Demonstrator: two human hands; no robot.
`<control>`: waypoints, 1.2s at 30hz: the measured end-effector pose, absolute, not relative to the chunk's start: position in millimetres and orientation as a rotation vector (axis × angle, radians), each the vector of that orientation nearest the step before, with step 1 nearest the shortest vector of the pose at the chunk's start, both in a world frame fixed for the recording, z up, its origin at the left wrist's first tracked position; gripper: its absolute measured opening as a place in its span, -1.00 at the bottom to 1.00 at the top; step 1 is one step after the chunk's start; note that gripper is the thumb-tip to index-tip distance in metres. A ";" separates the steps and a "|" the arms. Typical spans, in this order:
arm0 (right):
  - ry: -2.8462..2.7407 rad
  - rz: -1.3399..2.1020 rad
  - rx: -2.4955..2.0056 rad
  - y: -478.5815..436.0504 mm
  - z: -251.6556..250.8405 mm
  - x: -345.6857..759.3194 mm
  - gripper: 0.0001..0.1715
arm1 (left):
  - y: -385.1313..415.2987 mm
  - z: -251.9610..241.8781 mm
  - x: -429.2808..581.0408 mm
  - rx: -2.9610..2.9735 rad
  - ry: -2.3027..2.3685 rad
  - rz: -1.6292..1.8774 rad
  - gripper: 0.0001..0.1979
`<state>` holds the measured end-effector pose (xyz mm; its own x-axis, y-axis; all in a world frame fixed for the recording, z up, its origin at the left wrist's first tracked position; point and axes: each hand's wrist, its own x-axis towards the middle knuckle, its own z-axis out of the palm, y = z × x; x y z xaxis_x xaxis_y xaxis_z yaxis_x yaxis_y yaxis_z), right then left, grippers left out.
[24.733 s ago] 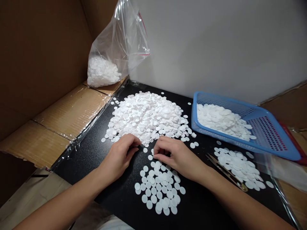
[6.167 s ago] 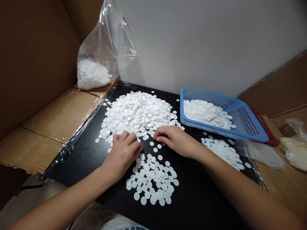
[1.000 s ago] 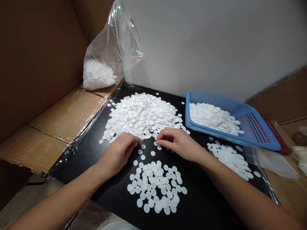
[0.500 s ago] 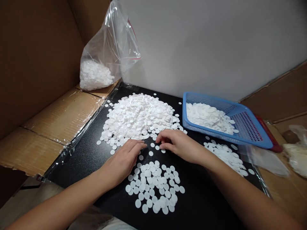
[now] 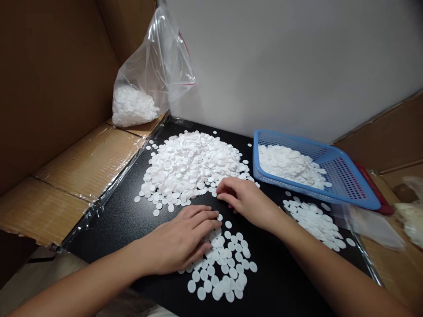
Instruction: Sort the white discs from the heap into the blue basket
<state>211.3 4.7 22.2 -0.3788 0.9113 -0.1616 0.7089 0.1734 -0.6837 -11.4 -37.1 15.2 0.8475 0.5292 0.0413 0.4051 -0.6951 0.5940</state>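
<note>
White discs (image 5: 194, 163) litter a black tabletop (image 5: 115, 215) beside a grey wall (image 5: 280, 66).

Plain grey wall (image 5: 280, 66) behind black tabletop (image 5: 122, 211)

- Heaped discs (image 5: 194, 165), centre of the frame: white, smooth, matt; paper or plastic, unclear which.
- Tabletop (image 5: 122, 209): black, finely grained, dull sheen at left.
- Bag (image 5: 155, 61), upper left: clear plastic, glossy, creased.
- Basket (image 5: 342, 176), right: blue plastic, smooth, slightly shiny.
- Cardboard (image 5: 89, 154), left: matt brown, faintly ribbed, edged with glossy clear film (image 5: 100, 205).
- Wall (image 5: 280, 61), top: smooth, matt grey.
</note>
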 end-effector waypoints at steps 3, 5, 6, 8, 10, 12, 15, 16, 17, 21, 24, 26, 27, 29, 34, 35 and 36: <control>-2.244 0.630 -1.437 9.1 5.5 207.9 -0.91 | -34.4 19.1 -11.9 2.370 0.568 0.262 -0.64; -2.302 0.501 -1.399 9.5 -1.9 207.0 -0.92 | -31.9 20.3 -12.3 2.278 0.590 0.280 -0.69; -2.326 0.450 -1.388 8.9 -3.7 206.8 -0.91 | -30.6 20.1 -12.3 2.234 0.639 0.304 -0.73; -2.348 0.416 -1.361 6.1 -3.7 206.1 -0.85 | -28.7 17.9 -11.7 2.182 0.761 0.372 -0.77; -2.323 0.520 -1.323 1.5 -0.1 204.4 -0.83 | -28.0 14.1 -10.7 2.175 0.869 0.438 -0.78; -2.299 0.703 -1.281 -3.8 5.6 201.8 -0.83 | -28.4 10.2 -10.1 2.189 0.930 0.485 -0.79; -2.325 0.898 -1.236 -7.8 14.4 200.6 -0.87 | -29.4 5.5 -10.7 2.232 0.963 0.514 -0.79; -2.327 0.910 -1.239 -7.2 16.5 201.6 -0.88 | -29.5 4.4 -11.3 2.254 0.965 0.517 -0.77; -2.318 0.900 -1.252 -5.6 18.0 203.3 -0.88 | -29.5 3.5 -12.1 2.278 0.964 0.522 -0.76; -2.295 0.815 -1.357 4.1 16.5 212.1 -0.88 | -28.7 1.6 -14.8 2.358 0.941 0.558 -0.73; -2.303 0.829 -1.402 6.9 12.5 214.0 -0.92 | -29.2 1.1 -15.1 2.387 0.930 0.560 -0.73; -2.288 0.858 -1.405 5.6 11.8 212.1 -0.93 | -30.1 0.9 -14.5 2.399 0.933 0.554 -0.72; -2.283 0.886 -1.394 4.3 12.3 210.6 -0.92 | -30.6 0.7 -14.1 2.406 0.934 0.559 -0.73; -2.284 0.954 -1.361 1.2 14.1 206.8 -0.91 | -31.2 0.0 -13.3 2.421 0.931 0.569 -0.73; -2.233 1.074 -1.350 -3.4 16.8 199.7 -0.88 | -31.4 -3.4 -12.5 2.504 0.909 0.493 -0.64; -2.214 1.091 -1.358 -3.3 17.0 200.1 -0.87 | -31.5 -4.4 -12.7 2.522 0.910 0.484 -0.64; -2.199 1.091 -1.371 -2.8 17.3 201.3 -0.87 | -31.7 -5.2 -12.9 2.536 0.913 0.482 -0.63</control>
<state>201.3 -2.8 17.3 -0.4835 0.8678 -0.1148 0.6164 0.2445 -0.7485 -12.9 -31.7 -5.2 0.7270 0.6619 0.1825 0.5237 -0.7064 0.4761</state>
